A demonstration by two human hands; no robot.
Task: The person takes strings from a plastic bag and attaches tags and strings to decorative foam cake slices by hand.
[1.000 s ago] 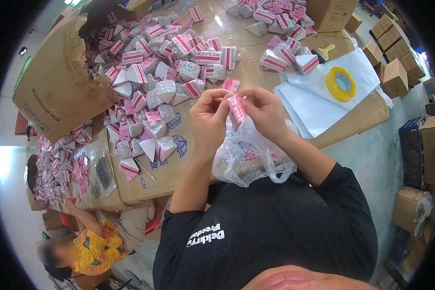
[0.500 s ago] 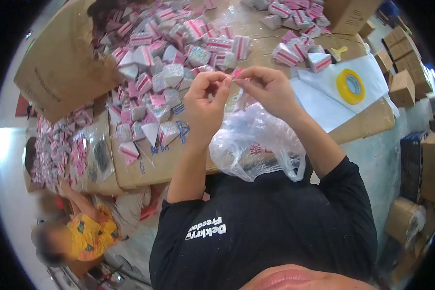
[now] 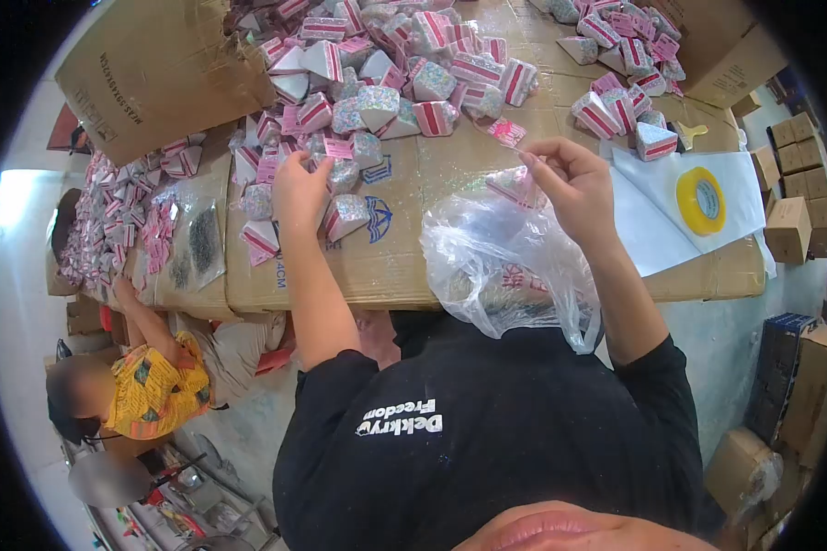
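Observation:
My right hand (image 3: 572, 188) is closed in a pinch at the lower edge of a small pink printed tag (image 3: 507, 133). Below its fingertips, a wedge shaped like a cake slice (image 3: 515, 187), white with a pink stripe, shows at the mouth of a clear plastic bag (image 3: 496, 262). My left hand (image 3: 301, 195) reaches into the near edge of a heap of similar wedges (image 3: 377, 107), thumb and fingers a little apart. Beside its thumb is a pink tag (image 3: 338, 148); whether they touch is unclear. A speckled wedge (image 3: 346, 217) lies just right of the left wrist.
A yellow tape roll (image 3: 700, 200) lies on white sheets (image 3: 643, 234) at right. More wedges (image 3: 620, 110) are piled behind it. A torn cardboard box (image 3: 147, 69) stands at back left. A co-worker in a yellow patterned shirt (image 3: 161, 386) sits at left.
My hands have parted from their joint pinch on the pink tag. The left moved left to the heap; the right moved right and slightly down. The view has shifted.

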